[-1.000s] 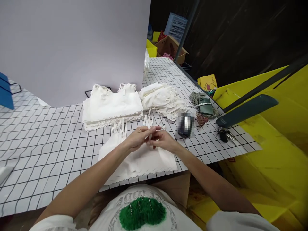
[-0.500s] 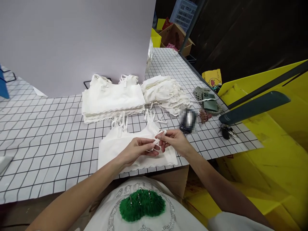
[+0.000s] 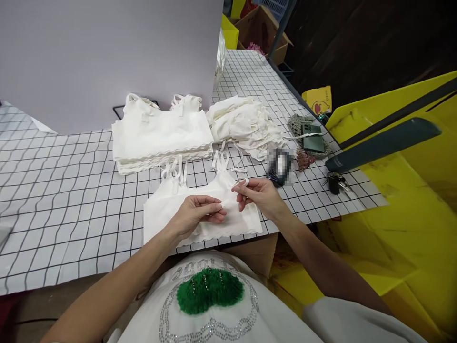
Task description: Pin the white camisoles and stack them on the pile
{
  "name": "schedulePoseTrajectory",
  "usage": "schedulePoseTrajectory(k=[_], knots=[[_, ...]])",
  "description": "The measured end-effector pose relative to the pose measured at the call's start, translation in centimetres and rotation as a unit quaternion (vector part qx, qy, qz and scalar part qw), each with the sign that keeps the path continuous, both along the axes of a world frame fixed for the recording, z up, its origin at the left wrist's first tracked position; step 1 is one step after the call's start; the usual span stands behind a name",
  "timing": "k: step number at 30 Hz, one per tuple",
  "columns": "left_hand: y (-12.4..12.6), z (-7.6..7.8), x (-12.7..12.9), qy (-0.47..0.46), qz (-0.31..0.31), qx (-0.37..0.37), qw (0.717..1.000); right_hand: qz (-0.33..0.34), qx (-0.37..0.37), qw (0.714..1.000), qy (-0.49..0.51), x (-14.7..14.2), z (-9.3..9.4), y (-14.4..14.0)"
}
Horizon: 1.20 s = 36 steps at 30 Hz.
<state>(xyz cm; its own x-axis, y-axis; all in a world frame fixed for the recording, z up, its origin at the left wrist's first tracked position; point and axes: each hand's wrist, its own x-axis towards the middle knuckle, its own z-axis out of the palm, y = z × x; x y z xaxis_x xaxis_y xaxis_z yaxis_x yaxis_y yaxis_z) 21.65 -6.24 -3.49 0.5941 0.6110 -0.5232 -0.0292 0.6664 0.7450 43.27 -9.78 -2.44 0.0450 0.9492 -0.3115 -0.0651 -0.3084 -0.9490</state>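
Note:
A white strappy top point(image 3: 200, 219) lies flat near the table's front edge, its straps pointing away from me and its hem wavy. Over its middle, my left hand point(image 3: 196, 213) pinches thumb and fingers together; whatever is between the fingertips is too small to make out. Just right of it, my right hand point(image 3: 260, 196) is closed on a small white strap loop point(image 3: 243, 182) that sticks out past the thumb and forefinger. The two hands are apart, both above the right half of the top.
Behind lies a neat stack of white tops point(image 3: 162, 136), with a loose white heap point(image 3: 246, 125) beside it. A phone point(image 3: 312, 139), keys point(image 3: 337, 183) and a dark green blade-shaped bar point(image 3: 382, 145) are at the right. A grey panel point(image 3: 107, 62) stands at the back.
My hands, which met at the white strap, have separated. The left one has drawn back to the left, while the right keeps the loop. The view has tilted slightly downward.

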Motion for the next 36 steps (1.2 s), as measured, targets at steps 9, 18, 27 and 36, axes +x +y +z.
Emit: schedulePoseTrajectory(k=[9,18,27,36], knots=[[1.2,1.7,0.1,0.064,-0.019,0.228,0.972,0.183,0.198,0.943,-0.194,-0.5,1.1,0.8],[2.5,1.3,0.4,0.104,-0.030,0.355,0.929,0.220,0.132,0.961,-0.102,-0.9,0.3,2.7],[5.3,3.8,1.4,0.084,-0.079,0.472,0.874,0.268,0.058,0.962,-0.018,0.6,2.9,5.3],[7.5,6.4,2.0,0.074,-0.162,0.499,0.848,0.259,0.060,0.964,0.021,1.5,3.9,6.6]])
